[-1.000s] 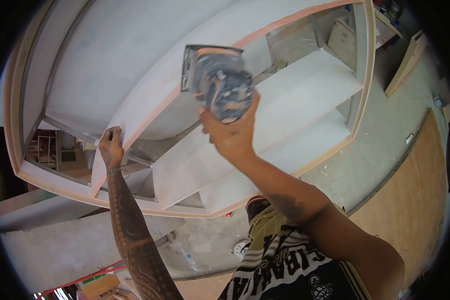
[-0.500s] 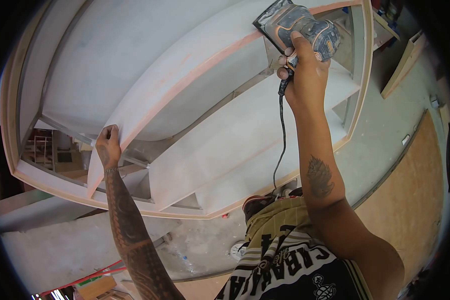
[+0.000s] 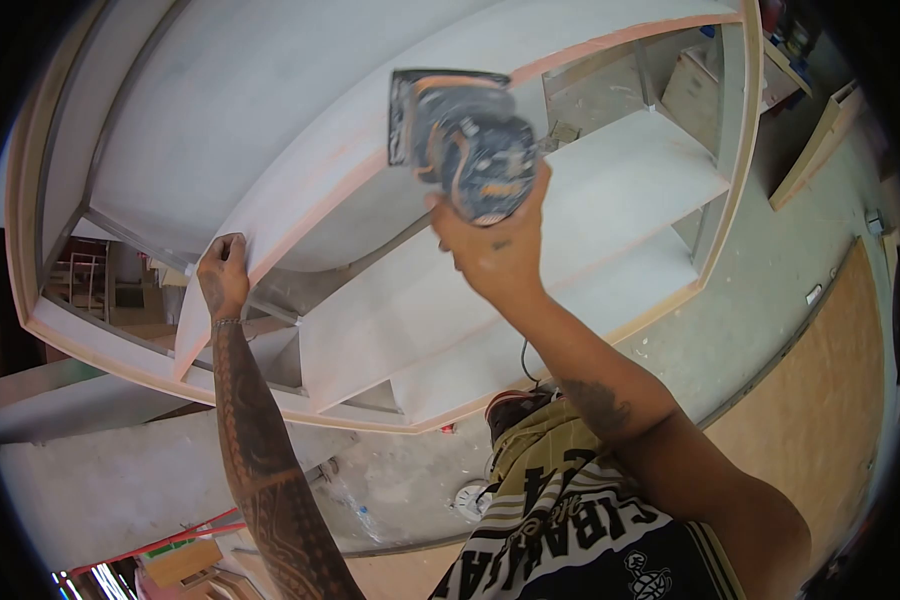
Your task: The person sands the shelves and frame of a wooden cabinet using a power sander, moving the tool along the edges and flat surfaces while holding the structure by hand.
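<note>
While the right hand [image 3: 500,250] grasps the sander [image 3: 480,150], the left hand [image 3: 225,275] rests at the curved band [image 3: 315,165].

Sander at the upper middle of the view, over the band's pink-marked edge and right of the broad white panel [image 3: 220,110]. Body dark, orange trim, pale dust all over. Flat square pad end points up and to the left, away from the wrist. Cannot tell whether the pad touches the band. Right hand wrapped around the rounded near end, thumb and fingers on opposite sides; the body is slightly blurred. A dark cord [image 3: 525,358] shows below the right forearm, near a shoe [image 3: 515,402].

Left hand well apart from the sander, near the band's lower left end. Fingers bent, tips at the band; cannot tell whether they pinch it. Bracelet [image 3: 227,322] at the wrist, dark tattoo along the forearm.

Band arcs from lower left to upper right inside a large frame [image 3: 742,150] with a pale wooden rim. White shelf [image 3: 570,190] crosses the frame below the sander, open compartments about it. Concrete floor [image 3: 760,285] beyond the rim; brown sheet [image 3: 820,420] with a curved edge at right. Patterned jersey [image 3: 570,510] fills the bottom of the view.
</note>
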A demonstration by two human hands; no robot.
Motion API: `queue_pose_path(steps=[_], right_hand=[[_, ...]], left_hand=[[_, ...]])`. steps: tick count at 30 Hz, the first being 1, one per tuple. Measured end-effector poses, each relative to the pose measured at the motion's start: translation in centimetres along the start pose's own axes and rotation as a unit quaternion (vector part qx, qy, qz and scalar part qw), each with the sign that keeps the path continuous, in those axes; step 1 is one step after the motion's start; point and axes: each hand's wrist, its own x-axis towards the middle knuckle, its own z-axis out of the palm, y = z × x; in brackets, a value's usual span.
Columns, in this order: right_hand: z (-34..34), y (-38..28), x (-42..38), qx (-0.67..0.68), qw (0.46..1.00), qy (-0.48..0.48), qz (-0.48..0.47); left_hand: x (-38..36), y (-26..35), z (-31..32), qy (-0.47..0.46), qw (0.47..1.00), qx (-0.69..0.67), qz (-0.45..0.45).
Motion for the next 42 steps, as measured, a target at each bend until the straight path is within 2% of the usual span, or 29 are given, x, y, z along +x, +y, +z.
queue_pose_path(steps=[2, 3, 5, 6, 10, 12, 13, 15, 17, 20, 22, 23, 25, 31, 32, 35, 42], right_hand=[[0.1, 1.1, -0.9, -0.044, 0.995, -0.043, -0.084], [0.0, 0.9, -1.1, -0.045, 0.995, -0.041, -0.085], [-0.4, 0.3, -1.4, -0.03, 0.99, -0.138, -0.027], [-0.5, -0.3, -1.6, -0.05, 0.988, -0.149, -0.01], [-1.1, -0.5, -1.2, -0.046, 0.991, -0.124, -0.013], [-1.9, -0.8, -0.4, -0.081, 0.994, -0.053, -0.043], [-2.3, -0.8, 0.0, -0.082, 0.994, -0.051, -0.042], [-2.8, -0.9, 0.9, -0.004, 0.998, -0.04, 0.04], [-2.7, -1.1, 0.9, 0.001, 0.998, -0.035, 0.05], [-1.6, -0.5, 0.3, 0.01, 0.999, -0.041, 0.001], [-0.8, -0.4, -0.3, -0.045, 0.991, -0.034, -0.123], [-0.8, -0.5, -0.8, -0.044, 0.991, -0.034, -0.124], [-0.6, -0.9, -1.2, -0.009, 0.999, -0.048, -0.008], [-3.1, -2.9, 1.8, 0.061, 0.996, 0.015, 0.068], [-3.7, -3.7, 2.5, 0.033, 0.994, 0.033, 0.096], [-5.7, -4.9, 4.9, 0.058, 0.991, 0.059, 0.108], [-11.3, -7.0, 11.2, 0.058, 0.994, 0.083, 0.036]], left_hand=[[-0.1, 0.5, 0.0, -0.008, 1.0, 0.0, -0.016], [0.1, 0.0, 0.1, -0.009, 1.0, 0.0, -0.014], [0.4, -0.9, 0.4, -0.003, 1.0, -0.01, 0.013], [0.4, -0.8, 0.3, -0.004, 1.0, -0.012, 0.017], [0.4, -0.8, 0.1, -0.009, 1.0, -0.007, 0.003], [0.4, -0.8, 0.3, -0.01, 1.0, -0.002, 0.005], [0.4, -0.7, 0.4, -0.006, 1.0, -0.006, 0.0], [0.4, -0.9, 0.6, -0.003, 1.0, -0.01, -0.005], [0.6, -1.2, 0.6, -0.006, 1.0, -0.016, 0.005], [0.7, -1.2, 0.5, -0.008, 1.0, -0.002, 0.014], [0.8, -1.4, 0.5, -0.003, 1.0, -0.003, 0.018], [0.7, -1.6, 0.5, 0.003, 1.0, -0.004, 0.019], [0.7, -2.0, 0.5, 0.008, 1.0, 0.001, 0.013], [-0.1, -0.9, 0.4, 0.011, 1.0, -0.011, -0.01], [0.0, -0.8, 0.4, 0.008, 1.0, -0.012, -0.01], [0.4, -1.9, 0.7, 0.016, 1.0, -0.008, 0.003], [0.4, -1.7, 0.7, 0.024, 1.0, -0.01, 0.014]])
